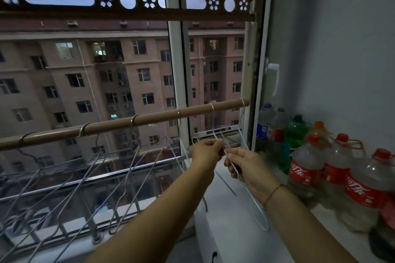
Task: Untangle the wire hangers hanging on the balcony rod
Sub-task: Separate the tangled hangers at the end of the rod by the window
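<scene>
Left hand (206,152) and right hand (248,166) both pinching wire of the tangled hangers (213,128), hooked near the rod's (154,119) right end; other hangers (134,120) hang along leftward.

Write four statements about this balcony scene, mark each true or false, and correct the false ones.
1. The left hand and the right hand both pinch the wire hangers near the right end of the rod. True.
2. The rod is white. False: it is brown.
3. Red-labelled bottles stand to the right of the hands. True.
4. The right wrist is bare. False: it wears a thin bracelet.
</scene>
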